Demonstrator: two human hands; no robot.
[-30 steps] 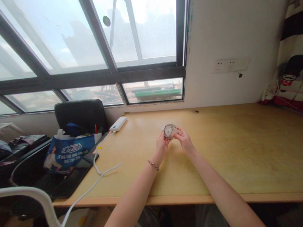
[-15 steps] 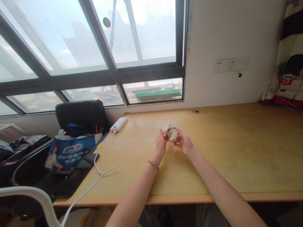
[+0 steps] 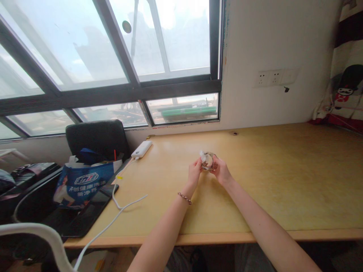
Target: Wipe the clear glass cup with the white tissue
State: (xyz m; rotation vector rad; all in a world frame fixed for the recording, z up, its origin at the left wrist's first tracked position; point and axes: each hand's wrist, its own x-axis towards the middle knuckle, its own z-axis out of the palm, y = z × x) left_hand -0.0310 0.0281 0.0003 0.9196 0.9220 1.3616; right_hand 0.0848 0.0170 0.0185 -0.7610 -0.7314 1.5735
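Note:
Above the middle of the wooden desk (image 3: 272, 181), both hands are at a small round clear vessel (image 3: 208, 161) with a shiny rim. It looks like a glass cup seen through its mouth; I cannot tell its exact kind. My right hand (image 3: 222, 171) is closed round its right side. On the left rim, my left hand (image 3: 194, 170) pinches a crumpled white tissue (image 3: 202, 155) against the vessel. That hand's fingertips are partly hidden behind the rim. A braided bracelet (image 3: 185, 198) circles the left wrist.
Left on the desk lies a white power bank (image 3: 142, 149) with a white cable (image 3: 124, 207). A black tablet-like slab (image 3: 93, 211) rests at the left edge. Beyond it, a blue bag (image 3: 85, 185) sits on a black chair (image 3: 96, 139). Windows and a wall stand behind.
The tissue has shifted from behind the vessel onto its upper left rim, and my left hand has moved slightly right. The vessel has tilted a little.

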